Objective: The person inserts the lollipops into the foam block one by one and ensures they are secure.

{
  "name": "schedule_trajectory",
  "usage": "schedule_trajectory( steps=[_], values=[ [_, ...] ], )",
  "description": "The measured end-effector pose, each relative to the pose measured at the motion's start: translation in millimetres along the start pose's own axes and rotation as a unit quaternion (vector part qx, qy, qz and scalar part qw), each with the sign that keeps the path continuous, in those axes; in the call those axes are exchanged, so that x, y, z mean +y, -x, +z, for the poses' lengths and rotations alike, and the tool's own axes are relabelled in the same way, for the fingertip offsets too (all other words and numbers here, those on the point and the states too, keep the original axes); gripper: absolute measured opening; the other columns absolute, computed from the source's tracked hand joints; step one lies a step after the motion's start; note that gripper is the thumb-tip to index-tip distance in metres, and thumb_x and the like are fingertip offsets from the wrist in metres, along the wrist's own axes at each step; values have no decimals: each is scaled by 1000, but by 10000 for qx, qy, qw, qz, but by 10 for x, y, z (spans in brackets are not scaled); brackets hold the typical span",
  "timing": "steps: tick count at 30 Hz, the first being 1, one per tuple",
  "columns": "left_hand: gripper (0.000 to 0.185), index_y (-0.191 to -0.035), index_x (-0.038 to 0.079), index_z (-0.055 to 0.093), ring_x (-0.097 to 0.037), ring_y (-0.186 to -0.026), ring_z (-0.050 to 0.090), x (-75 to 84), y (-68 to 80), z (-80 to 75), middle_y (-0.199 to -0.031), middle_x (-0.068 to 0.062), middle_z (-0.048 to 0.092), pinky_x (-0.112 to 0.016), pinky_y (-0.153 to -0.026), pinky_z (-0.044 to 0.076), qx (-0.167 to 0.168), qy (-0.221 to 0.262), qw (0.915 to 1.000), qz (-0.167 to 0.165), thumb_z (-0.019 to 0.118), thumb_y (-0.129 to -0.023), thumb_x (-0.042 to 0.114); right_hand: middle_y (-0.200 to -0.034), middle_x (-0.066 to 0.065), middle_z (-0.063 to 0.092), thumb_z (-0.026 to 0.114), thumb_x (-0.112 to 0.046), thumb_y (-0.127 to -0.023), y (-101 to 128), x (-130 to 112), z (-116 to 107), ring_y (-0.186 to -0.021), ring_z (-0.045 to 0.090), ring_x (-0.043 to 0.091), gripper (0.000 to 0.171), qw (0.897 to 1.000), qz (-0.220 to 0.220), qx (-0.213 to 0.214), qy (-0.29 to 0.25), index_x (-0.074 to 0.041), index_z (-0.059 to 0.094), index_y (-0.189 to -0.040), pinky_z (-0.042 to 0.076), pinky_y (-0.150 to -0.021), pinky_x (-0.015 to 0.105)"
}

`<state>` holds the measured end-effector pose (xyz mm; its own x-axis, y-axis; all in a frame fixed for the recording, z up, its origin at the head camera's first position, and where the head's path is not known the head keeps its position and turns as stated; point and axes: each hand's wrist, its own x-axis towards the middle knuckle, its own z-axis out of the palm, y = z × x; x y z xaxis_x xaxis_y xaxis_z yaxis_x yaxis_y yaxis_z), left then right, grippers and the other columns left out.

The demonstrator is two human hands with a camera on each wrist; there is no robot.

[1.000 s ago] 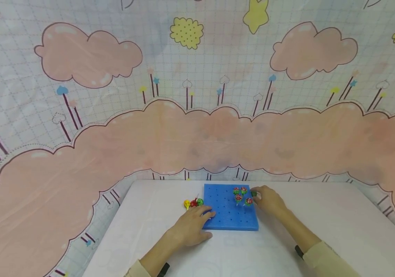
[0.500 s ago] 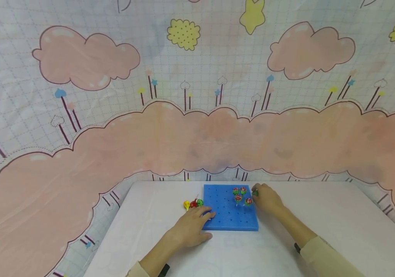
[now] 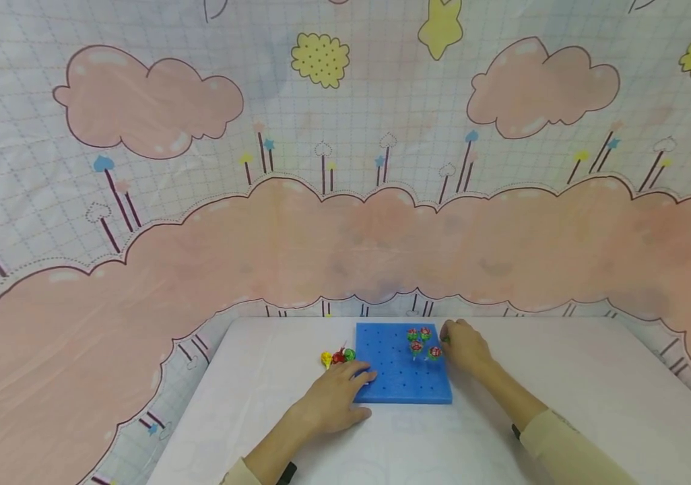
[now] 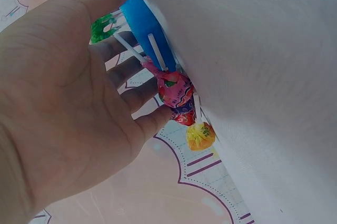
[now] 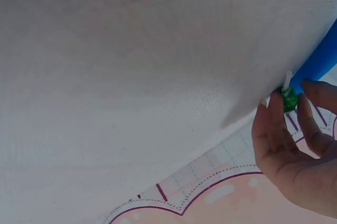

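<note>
A blue foam board [image 3: 382,391] with rows of small holes lies on the white table. Several lollipops in red and green wrappers, one of them a front lollipop [image 3: 435,352], stand in its right half. Just off the board's right edge, my right hand [image 3: 468,348] pinches a green lollipop [image 5: 289,100] between fingertips, its white stick showing in the right wrist view. My left hand [image 3: 332,397] rests at the board's left edge with fingers spread and relaxed. Beside those fingers lie a yellow lollipop [image 4: 200,136], a red-pink lollipop [image 4: 175,88] and a green lollipop [image 3: 349,354].
The white table [image 3: 260,364] extends to both sides of the board and in front of it. Behind its far edge hangs a patterned cloth backdrop [image 3: 345,249] with clouds and stars.
My right hand stays by the board's right edge and its fingers shift slightly, covering more of the green lollipop in the head view. My left hand and the board stay put.
</note>
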<state>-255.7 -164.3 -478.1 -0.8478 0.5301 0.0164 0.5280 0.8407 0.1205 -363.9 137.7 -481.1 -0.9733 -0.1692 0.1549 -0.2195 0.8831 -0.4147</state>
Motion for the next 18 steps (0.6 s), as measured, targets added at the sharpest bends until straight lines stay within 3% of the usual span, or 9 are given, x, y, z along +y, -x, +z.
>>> schedule_trajectory(
  steps=[13,18],
  values=[
    [66,-156,22,51,-26,-152,38,9,13,-14,-162,-3,44,-50,-123,33,-13,26,10000,-36,70,-98,49,-84,9,59,70,-4,-93,-10,24,1,-74,57,23,5,9999,7,40,127,-1,67,-93,55,-66,40],
    [66,-155,21,51,-26,-151,39,7,14,-15,-162,-3,44,-51,-123,34,27,29,10000,-16,70,-98,49,-85,9,60,68,-3,-94,0,-3,-23,-74,58,24,6,9999,55,155,-3,0,65,-98,55,-66,39]
  ],
)
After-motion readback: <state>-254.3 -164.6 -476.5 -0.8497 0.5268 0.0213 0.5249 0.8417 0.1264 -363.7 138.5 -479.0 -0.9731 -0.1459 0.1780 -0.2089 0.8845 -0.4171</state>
